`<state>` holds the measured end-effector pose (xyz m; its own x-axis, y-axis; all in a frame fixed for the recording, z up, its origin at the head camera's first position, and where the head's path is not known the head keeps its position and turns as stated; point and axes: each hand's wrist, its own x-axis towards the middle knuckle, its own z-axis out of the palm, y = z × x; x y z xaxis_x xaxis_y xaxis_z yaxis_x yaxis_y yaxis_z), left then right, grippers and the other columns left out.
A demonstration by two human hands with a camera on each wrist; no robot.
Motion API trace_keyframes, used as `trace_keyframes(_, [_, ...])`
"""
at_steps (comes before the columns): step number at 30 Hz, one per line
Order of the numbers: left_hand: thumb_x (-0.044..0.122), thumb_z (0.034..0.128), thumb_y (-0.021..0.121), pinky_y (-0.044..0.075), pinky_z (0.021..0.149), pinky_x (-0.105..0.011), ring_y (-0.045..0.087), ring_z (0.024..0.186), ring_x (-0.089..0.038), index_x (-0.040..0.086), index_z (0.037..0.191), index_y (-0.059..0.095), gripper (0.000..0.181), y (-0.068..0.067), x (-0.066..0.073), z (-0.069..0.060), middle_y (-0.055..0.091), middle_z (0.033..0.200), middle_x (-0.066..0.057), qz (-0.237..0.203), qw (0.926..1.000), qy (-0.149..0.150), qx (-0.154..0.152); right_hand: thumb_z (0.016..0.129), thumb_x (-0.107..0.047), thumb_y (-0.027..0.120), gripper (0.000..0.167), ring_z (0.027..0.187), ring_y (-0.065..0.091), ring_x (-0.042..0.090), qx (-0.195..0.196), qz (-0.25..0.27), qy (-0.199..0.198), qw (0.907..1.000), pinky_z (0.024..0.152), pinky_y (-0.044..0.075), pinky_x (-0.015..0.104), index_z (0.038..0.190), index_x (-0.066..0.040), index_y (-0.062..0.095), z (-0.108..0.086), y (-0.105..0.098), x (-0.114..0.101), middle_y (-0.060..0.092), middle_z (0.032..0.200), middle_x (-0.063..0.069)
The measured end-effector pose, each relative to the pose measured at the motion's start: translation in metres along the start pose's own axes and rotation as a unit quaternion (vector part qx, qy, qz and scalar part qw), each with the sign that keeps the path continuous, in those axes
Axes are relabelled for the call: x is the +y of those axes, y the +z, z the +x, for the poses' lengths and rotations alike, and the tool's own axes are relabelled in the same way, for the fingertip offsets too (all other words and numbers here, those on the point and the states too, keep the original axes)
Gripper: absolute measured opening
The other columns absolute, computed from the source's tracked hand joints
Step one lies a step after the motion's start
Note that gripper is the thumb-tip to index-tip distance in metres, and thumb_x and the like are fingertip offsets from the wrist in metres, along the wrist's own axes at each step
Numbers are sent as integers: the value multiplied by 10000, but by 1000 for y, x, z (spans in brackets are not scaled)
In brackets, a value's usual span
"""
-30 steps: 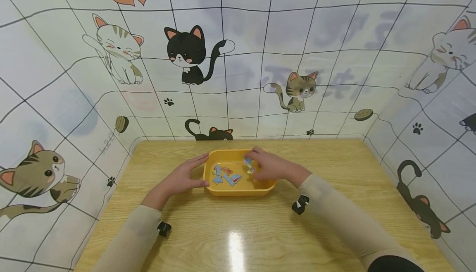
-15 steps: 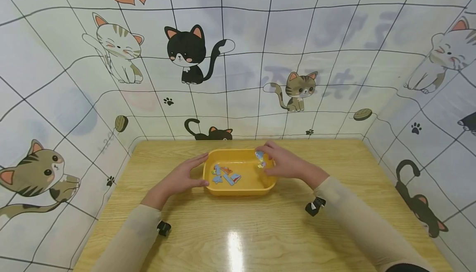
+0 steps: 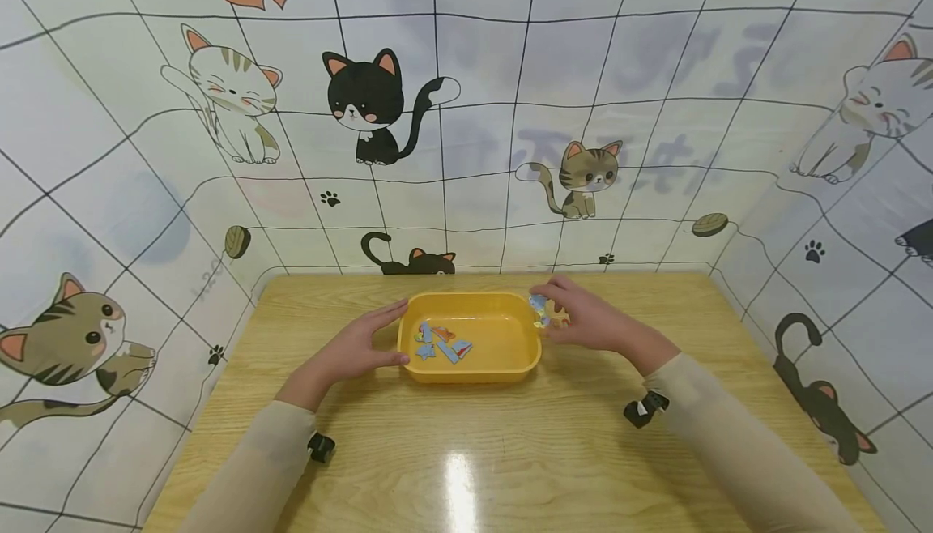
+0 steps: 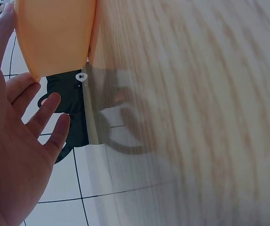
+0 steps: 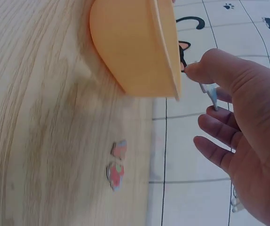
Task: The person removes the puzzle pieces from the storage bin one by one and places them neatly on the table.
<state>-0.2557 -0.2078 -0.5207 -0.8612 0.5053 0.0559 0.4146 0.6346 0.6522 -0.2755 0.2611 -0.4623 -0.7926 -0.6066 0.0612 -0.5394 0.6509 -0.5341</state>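
The right hand (image 3: 594, 321) partly covers its bluish piece (image 3: 538, 304). Prints on the small pieces (image 3: 447, 352) in the yellow tray (image 3: 503, 337) are too tiny to make out. Both wrist views crop the tray at the top edge.

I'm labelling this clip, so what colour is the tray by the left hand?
The tray is plain yellow, showing best in the head view.

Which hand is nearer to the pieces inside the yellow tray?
Left. The left hand touches the tray at its left end, near the pieces; the right hand is past the opposite end.
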Motion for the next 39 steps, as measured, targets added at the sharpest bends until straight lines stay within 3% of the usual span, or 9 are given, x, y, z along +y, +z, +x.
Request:
trace_keyframes(12, [447, 922, 917, 261, 1296, -690, 307, 1638, -417, 115, 1720, 413, 1001, 0, 1, -1, 320, 1807, -11, -10, 10000, 54, 23, 966, -81, 819, 685, 1102, 593, 342, -319, -207, 367, 9986, 901, 552, 461, 1593, -48, 545, -27, -16, 21, 547, 1312, 93])
trace_keyframes(17, [454, 923, 915, 261, 1291, -701, 308, 1637, -425, 111, 1716, 421, 995, 0, 1, -2, 327, 1803, -11, -89, 9999, 88, 41, 974, -73, 817, 685, 1100, 581, 298, -413, -212, 618, 9970, 863, 555, 445, 1599, -49, 537, -33, -19, 29, 533, 1307, 102])
trace_keyframes(26, [467, 914, 918, 254, 1302, -684, 286, 1654, -379, 171, 1726, 418, 999, 0, -1, -2, 313, 1804, 57, -78, 9999, -74, 9, 966, -55, 811, 678, 1142, 614, 350, -503, -286, 1003, 9933, 902, 591, 479, 1589, -32, 544, -37, -20, 40, 530, 1330, 155])
trace_keyframes(39, [452, 914, 922, 252, 1303, -681, 294, 1649, -395, 150, 1728, 407, 1009, 0, 1, -1, 318, 1807, 17, -99, 9999, -21, 3, 925, -43, 835, 709, 1148, 629, 387, -568, -344, 1298, 9893, 926, 595, 499, 1572, 29, 554, -40, -16, 65, 546, 1300, 180])
